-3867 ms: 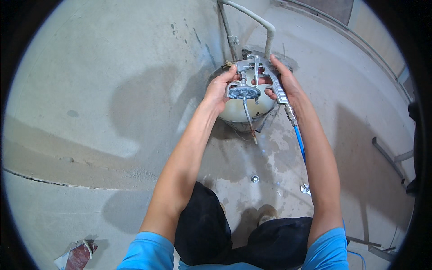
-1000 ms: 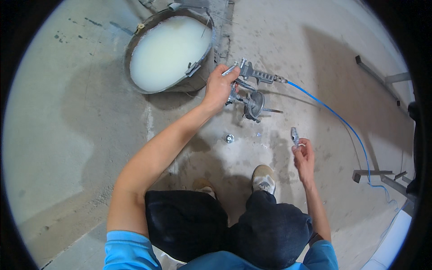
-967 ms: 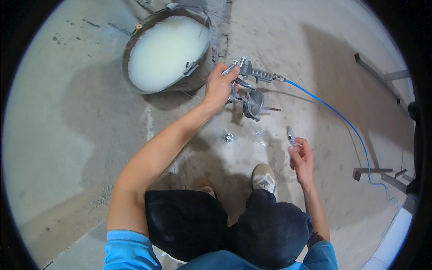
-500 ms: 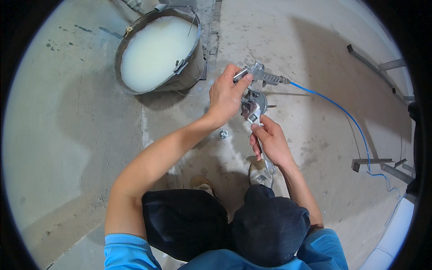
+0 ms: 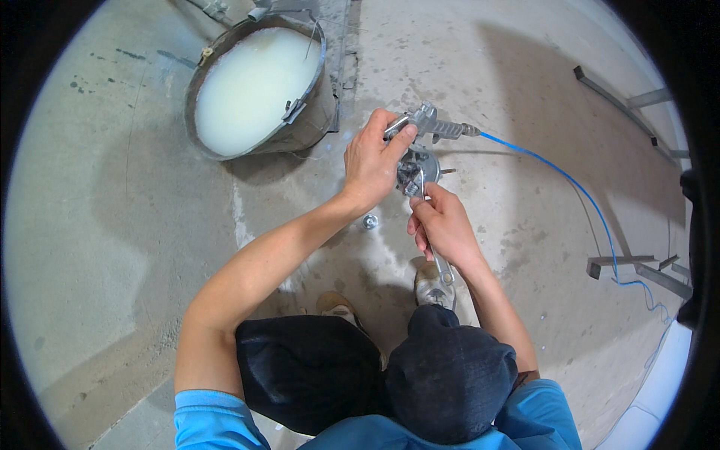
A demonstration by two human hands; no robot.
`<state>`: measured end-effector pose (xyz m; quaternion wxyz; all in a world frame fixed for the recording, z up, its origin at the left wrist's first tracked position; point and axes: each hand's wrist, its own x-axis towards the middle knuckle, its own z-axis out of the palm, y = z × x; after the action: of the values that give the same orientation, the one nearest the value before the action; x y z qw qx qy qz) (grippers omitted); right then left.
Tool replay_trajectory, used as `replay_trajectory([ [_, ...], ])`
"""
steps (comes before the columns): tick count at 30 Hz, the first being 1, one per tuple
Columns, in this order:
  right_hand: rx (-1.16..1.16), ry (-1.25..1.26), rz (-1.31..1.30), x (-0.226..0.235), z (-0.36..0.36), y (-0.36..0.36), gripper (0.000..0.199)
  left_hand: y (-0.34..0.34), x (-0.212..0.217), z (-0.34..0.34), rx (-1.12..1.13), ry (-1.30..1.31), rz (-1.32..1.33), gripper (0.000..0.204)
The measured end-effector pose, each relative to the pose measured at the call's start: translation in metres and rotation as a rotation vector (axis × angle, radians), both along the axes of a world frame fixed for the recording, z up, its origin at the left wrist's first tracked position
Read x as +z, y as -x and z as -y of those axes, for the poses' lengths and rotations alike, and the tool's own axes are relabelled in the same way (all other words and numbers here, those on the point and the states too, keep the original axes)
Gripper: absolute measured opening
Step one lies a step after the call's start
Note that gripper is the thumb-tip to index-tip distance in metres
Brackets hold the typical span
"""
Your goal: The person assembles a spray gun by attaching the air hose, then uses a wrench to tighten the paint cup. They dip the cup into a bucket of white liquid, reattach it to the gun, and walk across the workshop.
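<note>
A grey metal spray gun (image 5: 448, 130) hangs over the floor, its handle to the right. My left hand (image 5: 370, 159) is closed around its left end, thumb on top. Below the gun body is a round grey metal part (image 5: 429, 163), with a rod sticking out to the right. My right hand (image 5: 447, 228) grips an adjustable wrench (image 5: 442, 265), its ringed end pointing back toward my shoe. The wrench's head is up against the metal fitting below my left hand; its jaws show only edge-on. A small round metal piece (image 5: 370, 221) lies on the floor, left of my right hand.
A dark bucket (image 5: 306, 129) full of cloudy whitish liquid stands at the far left. A blue air hose (image 5: 564, 175) runs from the gun's handle to the right. Metal frame legs (image 5: 624, 266) stand at the right edge. My shoes and knees are close below my hands.
The wrench has rolled in my right hand, so its broad head now shows edge-on at the fitting. My right hand has shifted slightly up and left. My left hand keeps its hold.
</note>
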<state>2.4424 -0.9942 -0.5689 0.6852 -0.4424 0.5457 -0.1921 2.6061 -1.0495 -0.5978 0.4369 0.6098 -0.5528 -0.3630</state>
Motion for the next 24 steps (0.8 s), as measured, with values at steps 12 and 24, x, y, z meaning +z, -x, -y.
replay_trajectory([
  [12,-0.039,0.164,-0.141,-0.016,-0.004,-0.008,0.016,0.002,-0.016,0.004,0.091,-0.083,-0.21,0.035],
  [24,-0.109,0.525,-0.34,-0.05,-0.013,-0.024,0.013,0.003,-0.042,0.018,0.251,-0.162,-0.395,0.031],
])
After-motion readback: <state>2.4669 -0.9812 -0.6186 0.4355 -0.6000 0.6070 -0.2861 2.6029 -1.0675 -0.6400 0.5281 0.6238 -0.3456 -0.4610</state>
